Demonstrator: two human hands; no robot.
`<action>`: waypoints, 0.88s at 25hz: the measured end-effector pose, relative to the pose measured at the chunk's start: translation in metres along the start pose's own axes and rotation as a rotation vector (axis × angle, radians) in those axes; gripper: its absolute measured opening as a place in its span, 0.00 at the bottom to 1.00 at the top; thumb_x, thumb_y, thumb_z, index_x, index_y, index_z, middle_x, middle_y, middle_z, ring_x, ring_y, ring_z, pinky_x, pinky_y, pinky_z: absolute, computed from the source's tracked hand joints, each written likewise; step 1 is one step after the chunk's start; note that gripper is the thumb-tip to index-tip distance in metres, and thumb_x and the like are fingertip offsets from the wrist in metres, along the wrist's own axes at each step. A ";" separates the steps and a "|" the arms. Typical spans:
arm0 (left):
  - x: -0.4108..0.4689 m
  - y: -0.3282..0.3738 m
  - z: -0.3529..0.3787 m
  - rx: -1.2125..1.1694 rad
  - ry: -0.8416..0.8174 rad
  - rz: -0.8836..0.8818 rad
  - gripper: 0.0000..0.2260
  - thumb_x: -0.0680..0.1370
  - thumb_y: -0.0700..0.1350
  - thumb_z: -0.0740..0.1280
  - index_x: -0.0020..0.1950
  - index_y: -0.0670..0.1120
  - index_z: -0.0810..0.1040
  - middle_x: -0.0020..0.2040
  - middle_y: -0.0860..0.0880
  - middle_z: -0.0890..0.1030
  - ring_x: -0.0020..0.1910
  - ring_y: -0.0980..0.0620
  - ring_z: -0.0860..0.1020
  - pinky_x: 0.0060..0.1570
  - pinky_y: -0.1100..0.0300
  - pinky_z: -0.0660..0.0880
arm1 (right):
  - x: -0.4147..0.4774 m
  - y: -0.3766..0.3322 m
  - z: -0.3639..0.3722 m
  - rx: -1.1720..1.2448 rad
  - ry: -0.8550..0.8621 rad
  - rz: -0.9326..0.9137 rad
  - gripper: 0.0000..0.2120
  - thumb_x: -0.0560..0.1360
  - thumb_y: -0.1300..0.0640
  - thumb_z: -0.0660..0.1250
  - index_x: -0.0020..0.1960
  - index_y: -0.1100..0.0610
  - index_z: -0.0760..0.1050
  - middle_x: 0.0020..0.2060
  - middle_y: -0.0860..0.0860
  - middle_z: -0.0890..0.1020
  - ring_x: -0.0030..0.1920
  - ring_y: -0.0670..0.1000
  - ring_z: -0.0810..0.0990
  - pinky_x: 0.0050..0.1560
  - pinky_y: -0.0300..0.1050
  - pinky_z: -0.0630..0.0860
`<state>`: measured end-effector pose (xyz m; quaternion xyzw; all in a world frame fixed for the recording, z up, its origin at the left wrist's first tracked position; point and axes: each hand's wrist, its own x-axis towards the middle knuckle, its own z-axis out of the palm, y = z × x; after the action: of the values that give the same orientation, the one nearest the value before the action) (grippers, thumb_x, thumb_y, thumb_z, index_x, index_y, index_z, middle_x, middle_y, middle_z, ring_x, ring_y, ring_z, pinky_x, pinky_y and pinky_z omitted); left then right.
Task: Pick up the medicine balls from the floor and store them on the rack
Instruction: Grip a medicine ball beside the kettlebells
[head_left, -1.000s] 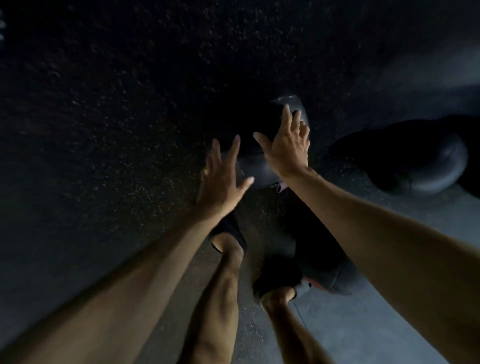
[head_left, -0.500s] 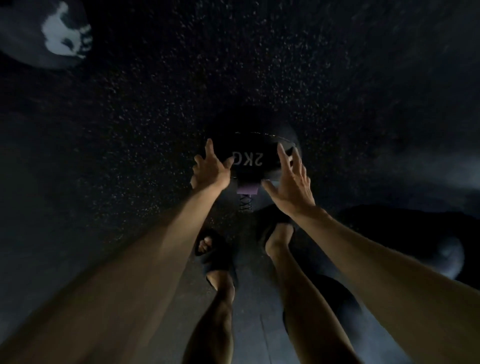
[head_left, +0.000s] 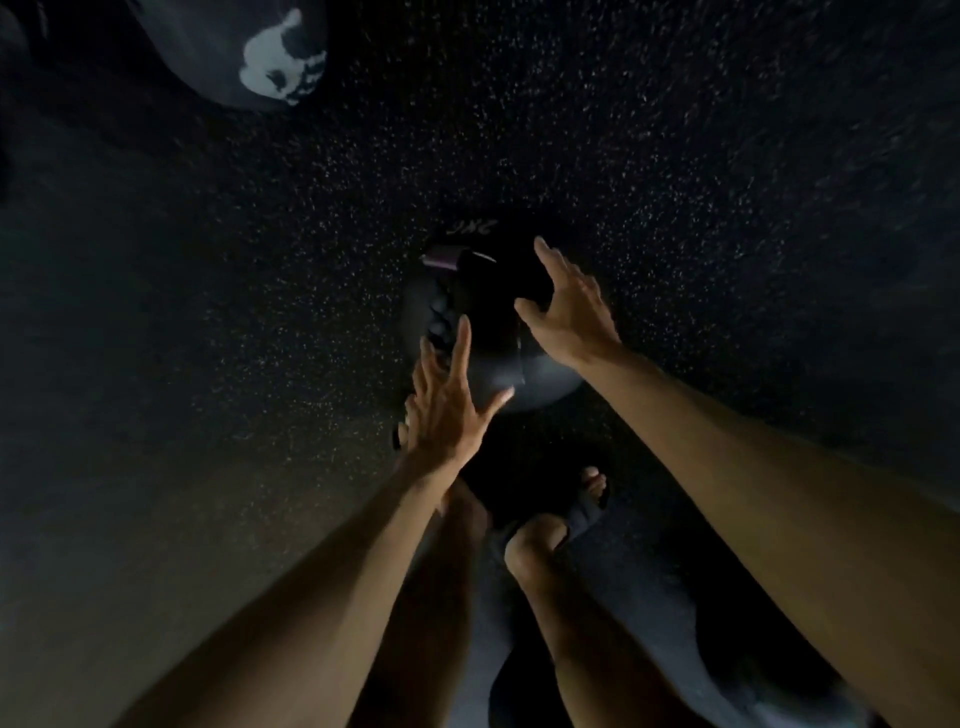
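Note:
A black medicine ball (head_left: 493, 322) with faint lettering and a purple tab lies on the dark speckled floor (head_left: 260, 322) just ahead of my feet. My left hand (head_left: 449, 410) hovers at its near left side, fingers spread, holding nothing. My right hand (head_left: 569, 306) reaches over its right side with fingers apart, close to or just touching the surface. A second dark ball (head_left: 244, 52) with a white print lies at the far upper left. The rack is out of view.
My two feet in dark sandals (head_left: 582, 512) stand right behind the ball. A dark rounded shape (head_left: 649, 644), perhaps another ball, lies low between and to the right of my legs. The scene is very dim.
The ball has turned, its lettering now at the top edge. Both hands have stayed spread on either side of it. The printed ball at upper left has come further into view.

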<state>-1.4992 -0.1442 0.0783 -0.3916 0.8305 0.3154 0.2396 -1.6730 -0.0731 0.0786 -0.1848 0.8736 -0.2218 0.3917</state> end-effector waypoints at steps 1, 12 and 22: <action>0.015 0.003 -0.006 -0.052 0.013 -0.074 0.43 0.77 0.65 0.66 0.79 0.65 0.38 0.81 0.37 0.48 0.77 0.32 0.56 0.67 0.34 0.66 | 0.004 -0.004 -0.001 0.016 0.002 -0.027 0.35 0.79 0.50 0.66 0.82 0.48 0.54 0.81 0.52 0.58 0.80 0.56 0.57 0.78 0.56 0.59; 0.147 -0.028 -0.144 -0.085 -0.064 -0.064 0.33 0.80 0.61 0.62 0.81 0.54 0.53 0.76 0.39 0.62 0.74 0.37 0.65 0.67 0.41 0.67 | 0.052 -0.079 0.014 -0.134 0.021 0.163 0.46 0.78 0.46 0.70 0.82 0.41 0.40 0.82 0.56 0.44 0.81 0.62 0.48 0.76 0.64 0.61; 0.202 0.006 -0.186 0.044 -0.084 -0.064 0.43 0.78 0.58 0.68 0.80 0.63 0.39 0.81 0.40 0.47 0.79 0.36 0.53 0.68 0.37 0.66 | 0.133 -0.135 -0.018 -0.188 0.144 0.093 0.38 0.78 0.36 0.62 0.80 0.50 0.53 0.79 0.60 0.56 0.78 0.61 0.57 0.73 0.62 0.66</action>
<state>-1.6496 -0.3746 0.0776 -0.3990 0.8135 0.3055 0.2927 -1.7494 -0.2472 0.0812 -0.1633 0.9241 -0.1333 0.3188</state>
